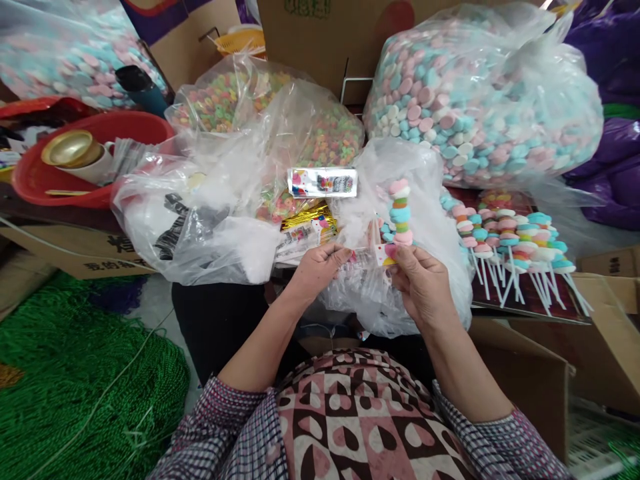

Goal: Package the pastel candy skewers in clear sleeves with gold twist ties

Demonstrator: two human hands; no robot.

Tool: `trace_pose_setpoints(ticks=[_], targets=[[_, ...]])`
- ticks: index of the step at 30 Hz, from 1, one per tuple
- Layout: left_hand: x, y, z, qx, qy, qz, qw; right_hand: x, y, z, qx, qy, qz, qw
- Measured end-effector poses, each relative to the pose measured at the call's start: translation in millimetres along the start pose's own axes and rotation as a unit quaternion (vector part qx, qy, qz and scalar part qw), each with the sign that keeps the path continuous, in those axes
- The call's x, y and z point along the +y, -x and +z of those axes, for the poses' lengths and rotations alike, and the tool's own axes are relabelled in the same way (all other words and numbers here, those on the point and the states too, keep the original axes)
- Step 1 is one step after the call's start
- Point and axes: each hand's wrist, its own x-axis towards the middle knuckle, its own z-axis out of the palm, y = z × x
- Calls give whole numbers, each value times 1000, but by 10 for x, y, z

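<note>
Plastic wrapper [385, 255] could tear if the left hand [320, 268], pinching it, tugs against the right hand [423, 283], gripping wrapper and apparently candy [400, 215].

The left arm [265, 340] and the right arm [473, 363] both reach forward, bare from about the elbows, and lean in so that the left hand [320, 270] and the right hand [423, 283] are near each other but do not touch. The left hand has its back facing up and its tips pointing to the right, with the thumb and first finger pinched close together. The right hand pinches too, with its thumb on top, pointing up and left, and its other fingers curled underneath.
</note>
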Motion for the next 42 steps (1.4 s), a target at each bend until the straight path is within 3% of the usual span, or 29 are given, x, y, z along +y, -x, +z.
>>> trace_pose_setpoints(ticks=[5,8,12,16,21,27,36,38,42], targets=[[-87,-35,24,16,39,11,999,13,7,46,12,2,-6,1000],[-70,-44,29,28,127,2,992,-22,10,16,-6,30,-24,999],[-15,-41,-25,48,244,-7,969,-141,86,-233,-36,84,-58,994],[0,-16,-89,30,276,-6,961,-226,202,-585,-61,160,-77,982],[3,10,-107,-7,247,-15,969,-359,302,-756,-91,306,-125,940],[-16,17,-104,-22,186,-22,982,-510,288,-818,-128,384,-180,897],[-75,3,-211,-50,80,-24,995,-618,174,-1137,-178,486,-272,811],[-55,5,-231,-59,50,-28,997,-626,137,-1182,-189,493,-267,806],[-28,10,-259,-87,15,-29,996,-623,116,-1194,-176,483,-211,831]])
